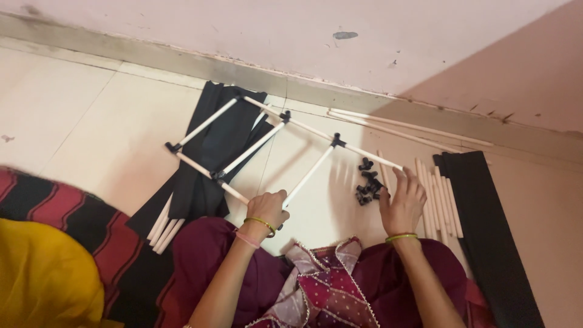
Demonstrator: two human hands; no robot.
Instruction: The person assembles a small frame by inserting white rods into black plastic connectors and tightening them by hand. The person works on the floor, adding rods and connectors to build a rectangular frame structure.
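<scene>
The person sits on the pale tiled floor [79, 115] beside a pink wall [243, 36]. The left hand [267, 209] is closed in a fist around the near end of a white rod frame [255, 146], a ladder-like assembly of white tubes joined by black connectors, which is lifted at a slant above the floor. The right hand [402, 203] is open with fingers spread, fingertips touching the far end of the frame's long rod; it grips nothing.

Just left of the right hand a small heap of loose black connectors [367, 182] lies on the floor. To its right lies a row of loose white rods [440, 206], with a folded black fabric panel [486, 231] beyond them. Another black fabric piece [212, 152] lies under the frame, with more white rods [164, 228] at its near edge. Two long thin rods [413, 129] lie along the wall base. A red-and-black striped cloth [73, 212] and a yellow cushion [42, 273] lie at the person's left.
</scene>
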